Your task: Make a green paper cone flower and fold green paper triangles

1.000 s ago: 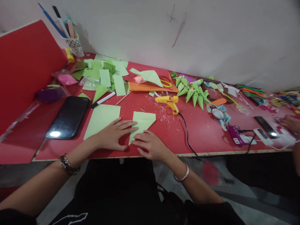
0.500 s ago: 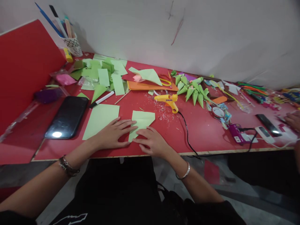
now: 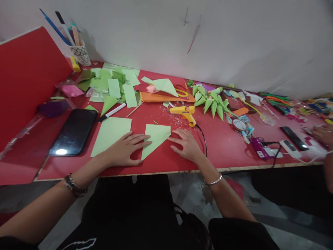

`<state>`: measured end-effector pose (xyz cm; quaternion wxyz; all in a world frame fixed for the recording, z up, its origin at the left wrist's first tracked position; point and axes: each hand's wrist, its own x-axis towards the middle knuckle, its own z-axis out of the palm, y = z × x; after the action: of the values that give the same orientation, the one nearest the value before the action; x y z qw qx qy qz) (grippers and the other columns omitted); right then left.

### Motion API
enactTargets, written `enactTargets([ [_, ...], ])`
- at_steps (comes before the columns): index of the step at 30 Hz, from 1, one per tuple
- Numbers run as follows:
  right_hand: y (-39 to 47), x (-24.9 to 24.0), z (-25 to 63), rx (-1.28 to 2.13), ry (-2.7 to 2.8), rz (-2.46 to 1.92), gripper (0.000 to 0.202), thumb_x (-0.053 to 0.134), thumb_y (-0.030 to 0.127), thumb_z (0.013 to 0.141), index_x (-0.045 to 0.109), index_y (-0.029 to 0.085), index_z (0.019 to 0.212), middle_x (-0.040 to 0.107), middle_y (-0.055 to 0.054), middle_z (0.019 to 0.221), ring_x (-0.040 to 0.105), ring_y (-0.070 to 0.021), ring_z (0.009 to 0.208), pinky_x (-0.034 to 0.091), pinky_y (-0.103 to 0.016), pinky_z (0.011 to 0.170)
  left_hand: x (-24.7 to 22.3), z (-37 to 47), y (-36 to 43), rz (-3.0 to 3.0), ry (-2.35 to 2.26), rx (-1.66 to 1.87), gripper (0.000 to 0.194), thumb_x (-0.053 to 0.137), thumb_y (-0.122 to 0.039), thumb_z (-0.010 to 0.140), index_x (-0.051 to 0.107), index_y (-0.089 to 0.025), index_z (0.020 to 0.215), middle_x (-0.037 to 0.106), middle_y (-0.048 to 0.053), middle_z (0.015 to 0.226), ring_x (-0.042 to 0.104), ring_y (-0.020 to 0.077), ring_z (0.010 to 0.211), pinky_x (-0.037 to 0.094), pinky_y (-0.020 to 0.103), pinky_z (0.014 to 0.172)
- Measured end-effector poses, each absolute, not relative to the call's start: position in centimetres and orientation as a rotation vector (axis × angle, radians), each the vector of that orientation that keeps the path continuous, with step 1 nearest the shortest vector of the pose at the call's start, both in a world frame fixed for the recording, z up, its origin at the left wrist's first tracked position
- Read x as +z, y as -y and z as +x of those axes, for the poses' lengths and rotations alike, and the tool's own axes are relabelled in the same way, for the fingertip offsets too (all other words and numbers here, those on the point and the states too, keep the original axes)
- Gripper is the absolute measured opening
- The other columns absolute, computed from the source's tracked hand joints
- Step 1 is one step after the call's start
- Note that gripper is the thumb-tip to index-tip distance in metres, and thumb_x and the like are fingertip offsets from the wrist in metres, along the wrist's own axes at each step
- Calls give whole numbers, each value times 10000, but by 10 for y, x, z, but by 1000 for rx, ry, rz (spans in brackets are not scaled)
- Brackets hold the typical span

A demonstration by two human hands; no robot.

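Note:
A piece of light green paper [image 3: 156, 137] with a slanted lower right edge lies flat on the red table in front of me. My left hand [image 3: 128, 147] rests with spread fingers, its fingertips on the left edge of that paper. At the paper's right corner is my right hand [image 3: 187, 144], palm down, fingers apart and their tips at the edge. A larger light green sheet [image 3: 111, 133] lies to the left, partly under my left hand. Behind the hands sits a yellow glue gun [image 3: 184, 111] on its side, its black cord running to the right.
A phone [image 3: 74, 132] and a marker [image 3: 113, 111] lie at left, before a heap of green paper pieces [image 3: 102, 81]. Green paper cones [image 3: 212, 100] cluster behind the glue gun. A purple power adapter [image 3: 260, 147] is at right, near another person's hand [image 3: 322, 133].
My right hand has moved right and slightly away from me, from the paper's lower edge to its right corner, uncovering the slanted edge. My left hand stays almost in place.

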<state>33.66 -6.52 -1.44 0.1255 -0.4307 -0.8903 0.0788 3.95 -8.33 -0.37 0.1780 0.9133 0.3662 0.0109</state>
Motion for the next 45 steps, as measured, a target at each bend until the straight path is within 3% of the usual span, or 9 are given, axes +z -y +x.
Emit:
enactTargets([
  [5,59,-13,337,222,2433,-1331,301,449,311,855,632,198,1066,533,-101,1190,462,-237,1112,361,-432,951,-1,35,80,2573,-963,-9,824,502,-546,753,75,-311,1418,153,12,1498,206,241,1344,44,432,1103],
  [9,60,-9,316,344,2279,-1260,354,432,281,862,512,137,1175,537,-116,1172,464,-206,1114,362,-366,972,3,35,79,2566,-931,6,890,503,-557,752,-3,-265,1424,112,47,1504,164,242,1356,59,429,1103],
  [12,58,-8,296,429,2347,-1244,491,483,356,844,404,122,1268,490,-130,1242,426,-225,1156,339,-370,987,4,39,80,2586,-951,44,837,477,-527,787,9,-253,1425,122,54,1503,164,240,1356,73,430,1104],
  [15,53,-9,281,446,2443,-1324,552,549,429,794,437,114,1234,501,-142,1194,435,-262,1114,356,-398,937,1,40,82,2578,-1015,91,799,442,-536,809,31,-242,1427,153,67,1497,201,244,1345,133,410,1098],
  [18,48,-11,273,513,2447,-1379,412,581,397,779,522,153,1107,546,-97,1073,482,-243,1024,370,-379,861,-4,38,82,2547,-1125,127,807,424,-589,796,88,-212,1426,216,92,1478,257,252,1321,200,384,1079],
  [21,45,-14,271,582,2408,-1413,199,552,329,809,573,168,923,567,-56,956,513,-206,939,355,-335,802,-8,35,82,2540,-1179,118,832,399,-646,776,124,-199,1421,268,95,1459,278,248,1312,176,386,1087],
  [24,45,-16,270,544,2401,-1432,182,480,321,856,584,173,836,561,-43,890,514,-193,896,334,-312,769,-9,36,83,2543,-1185,124,806,367,-657,785,135,-215,1418,289,84,1451,288,241,1307,169,389,1086],
  [34,46,-17,265,203,2613,-1416,260,387,360,911,578,190,868,559,-64,904,491,-207,866,324,-293,700,-13,42,84,2586,-1227,182,710,379,-589,823,192,-218,1399,327,69,1426,328,233,1268,169,379,1076],
  [45,44,-20,262,103,2662,-1420,247,377,325,922,573,186,866,565,-69,914,496,-213,874,318,-305,708,-10,45,86,2619,-1212,177,677,341,-610,825,260,-228,1378,331,65,1421,312,234,1270,142,388,1083],
])
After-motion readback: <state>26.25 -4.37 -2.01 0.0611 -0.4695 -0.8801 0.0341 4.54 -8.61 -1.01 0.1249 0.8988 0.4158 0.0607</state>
